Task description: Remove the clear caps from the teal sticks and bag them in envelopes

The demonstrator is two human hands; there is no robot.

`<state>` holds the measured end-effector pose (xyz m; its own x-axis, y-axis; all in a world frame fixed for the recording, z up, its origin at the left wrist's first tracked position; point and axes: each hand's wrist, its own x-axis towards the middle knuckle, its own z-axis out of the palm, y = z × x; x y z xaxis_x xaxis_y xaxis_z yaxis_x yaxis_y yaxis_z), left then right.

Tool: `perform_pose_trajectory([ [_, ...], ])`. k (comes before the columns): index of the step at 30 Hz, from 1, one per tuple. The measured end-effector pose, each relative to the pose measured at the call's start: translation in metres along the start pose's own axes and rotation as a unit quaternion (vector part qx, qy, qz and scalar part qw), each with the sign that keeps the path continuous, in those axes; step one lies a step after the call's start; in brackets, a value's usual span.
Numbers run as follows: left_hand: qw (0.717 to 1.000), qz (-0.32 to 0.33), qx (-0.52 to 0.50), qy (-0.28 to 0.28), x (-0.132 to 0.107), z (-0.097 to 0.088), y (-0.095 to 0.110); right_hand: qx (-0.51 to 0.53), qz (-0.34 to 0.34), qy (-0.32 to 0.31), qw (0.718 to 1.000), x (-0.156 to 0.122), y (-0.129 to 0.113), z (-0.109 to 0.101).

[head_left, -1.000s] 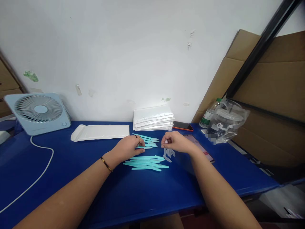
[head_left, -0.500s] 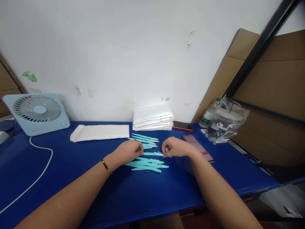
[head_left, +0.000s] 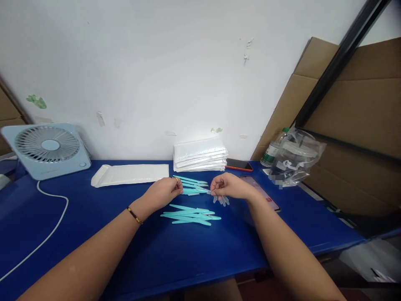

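Rising behind everything, a scuffed white wall (head_left: 156, 75), flecked with tape scraps and greenish patches. Below it, a blue table (head_left: 194, 255) spans the view. Brown cardboard (head_left: 363, 104) stands upright at far right, crossed by a dark slanting bar.

On the table, left: pale blue fan (head_left: 50, 145), tilted back, white cable (head_left: 64, 213) trailing toward the near edge. Right: clear plastic bag (head_left: 305, 167) around a lidded cup. Centre back: stack of white mailers (head_left: 200, 152). To its left, one long white envelope (head_left: 133, 174) lying flat.

Left hand (head_left: 164, 194) and right hand (head_left: 228, 186) face each other over the middle, near the stack. Beside the right forearm, a phone (head_left: 266, 195), screen up, partly covered; another phone (head_left: 239, 165), orange-edged, just right of the stack. Green-capped bottle (head_left: 271, 154) beside the bag.

Slim turquoise tools in two loose groups: near group (head_left: 191, 215) closer to the person, far group (head_left: 189, 182) between the hands and the stack. One held tool (head_left: 194, 190) bridges the hands, over the far group's lower edge. Left thumb and fingertips pinch its left end; right thumb and fingers pinch a clear cap (head_left: 209, 192) at its right end. Cannot tell how far on it sits.

More clear caps (head_left: 224, 201) fan out just under the right hand. Smallest: gold ring, left hand.
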<state>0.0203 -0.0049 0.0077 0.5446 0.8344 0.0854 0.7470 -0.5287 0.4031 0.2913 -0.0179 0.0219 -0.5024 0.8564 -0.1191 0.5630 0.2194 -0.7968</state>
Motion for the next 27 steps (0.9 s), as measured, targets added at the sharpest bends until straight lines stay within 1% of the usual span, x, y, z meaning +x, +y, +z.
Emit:
perform_pose_trajectory([
  [3, 1.000, 0.015, 0.015, 0.011, 0.001, 0.000, 0.004, 0.029, -0.021, 0.011, 0.999, 0.005, -0.002, 0.007],
  [6, 0.999, 0.012, 0.030, 0.037, 0.004, 0.004, 0.003, 0.022, -0.039, 0.058, 0.997, 0.012, 0.000, 0.012],
  [9, 0.995, 0.008, 0.021, 0.092, 0.005, 0.008, 0.000, -0.056, -0.032, 0.140, 0.988, 0.014, 0.004, 0.008],
  [10, 0.994, 0.012, 0.016, 0.108, 0.005, 0.008, 0.000, -0.095, -0.025, 0.160, 0.982, 0.013, 0.006, 0.005],
  [11, 0.994, 0.018, 0.010, 0.112, 0.005, 0.007, 0.000, -0.132, -0.017, 0.169, 0.977, 0.011, 0.008, 0.001],
  [12, 0.995, 0.026, 0.004, 0.099, 0.003, 0.005, 0.000, -0.162, -0.006, 0.165, 0.973, 0.010, 0.009, -0.002],
  [13, 0.997, 0.035, -0.001, 0.069, 0.002, 0.003, 0.001, -0.183, 0.009, 0.149, 0.972, 0.008, 0.011, -0.005],
  [15, 0.999, 0.046, -0.014, -0.015, -0.002, -0.001, 0.005, -0.207, 0.043, 0.111, 0.971, 0.006, 0.013, -0.008],
  [17, 0.995, 0.044, -0.030, -0.089, -0.005, -0.004, 0.010, -0.222, 0.072, 0.082, 0.969, 0.005, 0.013, -0.008],
  [19, 0.990, 0.034, -0.041, -0.131, -0.007, -0.005, 0.015, -0.227, 0.085, 0.065, 0.968, 0.005, 0.011, -0.006],
  [21, 0.990, 0.027, -0.035, -0.137, -0.008, -0.005, 0.018, -0.226, 0.087, 0.056, 0.969, 0.005, 0.010, -0.004],
  [24, 0.992, 0.025, -0.021, -0.121, -0.009, -0.003, 0.019, -0.217, 0.077, 0.077, 0.970, 0.005, 0.010, -0.004],
  [27, 0.990, 0.029, -0.032, -0.135, -0.009, -0.002, 0.018, -0.150, 0.065, 0.104, 0.981, 0.003, 0.013, -0.009],
])
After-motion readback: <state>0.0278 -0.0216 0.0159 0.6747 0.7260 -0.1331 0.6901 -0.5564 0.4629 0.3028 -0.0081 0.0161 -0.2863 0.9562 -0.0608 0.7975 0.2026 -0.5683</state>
